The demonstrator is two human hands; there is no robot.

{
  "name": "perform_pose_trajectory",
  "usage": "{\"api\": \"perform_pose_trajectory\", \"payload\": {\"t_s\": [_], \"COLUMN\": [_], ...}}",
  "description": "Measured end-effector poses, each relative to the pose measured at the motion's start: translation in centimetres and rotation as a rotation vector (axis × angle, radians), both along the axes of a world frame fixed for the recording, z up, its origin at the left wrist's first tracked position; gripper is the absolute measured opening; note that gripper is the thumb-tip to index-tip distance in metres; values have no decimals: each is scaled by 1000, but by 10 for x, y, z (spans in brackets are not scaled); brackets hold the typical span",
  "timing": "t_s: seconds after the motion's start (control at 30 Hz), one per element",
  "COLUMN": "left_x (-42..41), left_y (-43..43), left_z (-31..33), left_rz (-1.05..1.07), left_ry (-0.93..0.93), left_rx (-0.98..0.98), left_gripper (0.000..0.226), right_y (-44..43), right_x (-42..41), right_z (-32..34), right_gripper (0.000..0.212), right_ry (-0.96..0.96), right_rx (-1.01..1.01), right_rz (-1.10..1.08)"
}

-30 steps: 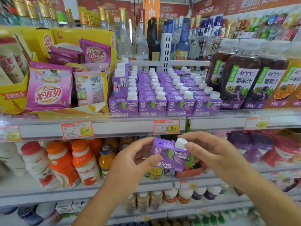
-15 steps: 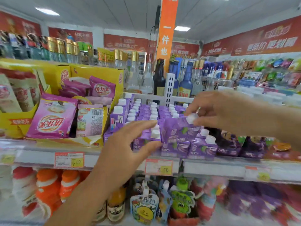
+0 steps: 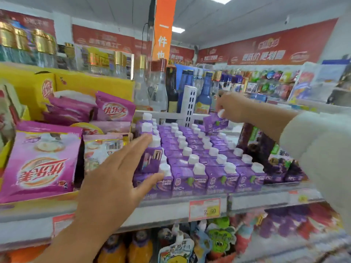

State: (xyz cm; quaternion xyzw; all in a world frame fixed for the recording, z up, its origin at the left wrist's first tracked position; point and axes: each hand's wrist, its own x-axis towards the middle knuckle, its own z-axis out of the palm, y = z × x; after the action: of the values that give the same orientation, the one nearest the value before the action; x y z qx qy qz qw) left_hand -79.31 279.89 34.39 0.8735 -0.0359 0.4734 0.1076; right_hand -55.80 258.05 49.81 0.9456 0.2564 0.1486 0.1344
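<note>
Head view, nearest first: one left hand (image 3: 114,179), released, with fingers straight and spread, lies over the left edge of a block of small purple juice cartons with white caps (image 3: 199,179) and grips nothing; the block stands on the grey metal shelf (image 3: 163,211), four cartons across its front row, the rows behind too blurred to count; one red-and-yellow price tag (image 3: 205,209) sits on the shelf lip below; left of the block a large pink foil sachet bag (image 3: 41,164) faces forward, a second pink bag (image 3: 114,109) behind it, both in a yellow cardboard display box (image 3: 91,82); further back, one right hand (image 3: 230,108) pinches the white cap of a single purple carton (image 3: 215,123), tilted in the air above the block's back right corner; behind stand one dark glass bottle (image 3: 171,92) and one blue bottle (image 3: 204,97).
</note>
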Motion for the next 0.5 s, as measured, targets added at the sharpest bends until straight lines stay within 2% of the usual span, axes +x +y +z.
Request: {"api": "perform_pose_trajectory", "payload": {"t_s": [0.27, 0.5], "left_x": [5, 10], "left_y": [4, 5], "left_z": [-5, -9], "left_rz": [-4, 1], "left_ry": [-34, -121], "left_rx": [48, 86], "left_gripper": [74, 72], "right_y": [12, 8], "right_x": [11, 19], "right_z": [-16, -17], "right_gripper": [41, 38], "right_ry": [43, 28], "right_rx": [71, 134], "right_rz": [-56, -46]}}
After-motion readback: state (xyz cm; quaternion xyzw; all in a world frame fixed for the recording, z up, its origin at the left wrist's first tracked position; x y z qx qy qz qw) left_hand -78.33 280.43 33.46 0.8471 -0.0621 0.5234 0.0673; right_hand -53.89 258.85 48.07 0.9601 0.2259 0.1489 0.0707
